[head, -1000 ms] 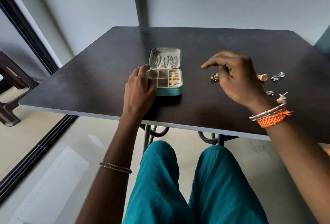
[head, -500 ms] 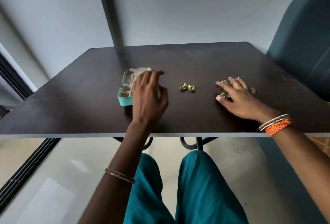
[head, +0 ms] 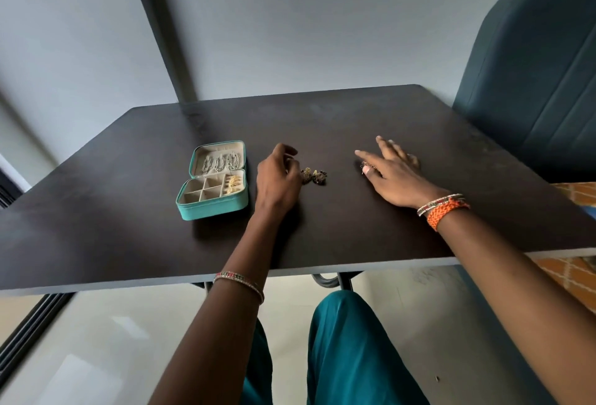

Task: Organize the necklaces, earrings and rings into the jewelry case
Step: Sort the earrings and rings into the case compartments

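Head view: the left hand (head: 278, 179), fingers curled loosely and gripping nothing, touches the earrings (head: 314, 176) just right of the open jewelry case (head: 213, 204). They may skid away if nudged. The right hand (head: 392, 172), further right of the case, lies flat and released over small pieces. The lid holds necklaces (head: 221, 162); gold rings (head: 233, 184) fill the right slots; the other compartments look empty.

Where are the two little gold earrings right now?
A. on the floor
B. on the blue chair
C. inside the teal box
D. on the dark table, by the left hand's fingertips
D: the pair of gold earrings lies on the table at the left hand, outside the open jewelry case.
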Action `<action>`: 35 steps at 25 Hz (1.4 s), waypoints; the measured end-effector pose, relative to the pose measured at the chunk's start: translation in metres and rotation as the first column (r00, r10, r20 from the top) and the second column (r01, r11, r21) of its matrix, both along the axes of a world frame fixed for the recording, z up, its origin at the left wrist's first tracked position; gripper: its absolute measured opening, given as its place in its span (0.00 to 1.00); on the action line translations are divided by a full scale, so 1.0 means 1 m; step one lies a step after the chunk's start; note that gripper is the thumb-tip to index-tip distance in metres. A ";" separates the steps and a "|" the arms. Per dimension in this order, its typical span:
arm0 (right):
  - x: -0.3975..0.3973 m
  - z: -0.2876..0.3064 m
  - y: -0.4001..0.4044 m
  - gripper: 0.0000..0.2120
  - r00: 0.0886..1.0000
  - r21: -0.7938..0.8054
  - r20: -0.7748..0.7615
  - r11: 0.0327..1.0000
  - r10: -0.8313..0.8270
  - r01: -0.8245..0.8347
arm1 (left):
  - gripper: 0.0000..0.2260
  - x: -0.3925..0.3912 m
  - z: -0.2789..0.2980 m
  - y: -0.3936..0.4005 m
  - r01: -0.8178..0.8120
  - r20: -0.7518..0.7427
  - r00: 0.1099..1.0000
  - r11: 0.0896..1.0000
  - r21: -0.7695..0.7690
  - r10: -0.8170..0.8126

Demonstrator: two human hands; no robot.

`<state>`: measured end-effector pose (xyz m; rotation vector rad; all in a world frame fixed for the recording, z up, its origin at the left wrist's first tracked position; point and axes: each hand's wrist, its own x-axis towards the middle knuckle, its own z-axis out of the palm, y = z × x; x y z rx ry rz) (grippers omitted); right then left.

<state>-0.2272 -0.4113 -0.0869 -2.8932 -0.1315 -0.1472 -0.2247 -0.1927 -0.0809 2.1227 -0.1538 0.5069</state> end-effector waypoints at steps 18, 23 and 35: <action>0.023 0.012 0.079 0.16 0.906 0.240 0.422 0.961 0.026 -0.139 | 0.11 0.013 -0.012 0.001 -0.016 -0.101 0.993 0.928 0.373 0.058; 0.019 0.009 0.070 0.13 0.948 0.248 0.303 0.953 0.095 -0.175 | 0.07 0.018 -0.014 0.001 -0.033 -0.088 0.994 0.964 0.265 0.058; 0.013 0.004 0.073 0.02 0.916 0.606 0.385 0.717 0.116 -0.345 | 0.03 0.008 -0.009 0.008 0.071 -0.024 0.996 0.940 -0.335 -0.083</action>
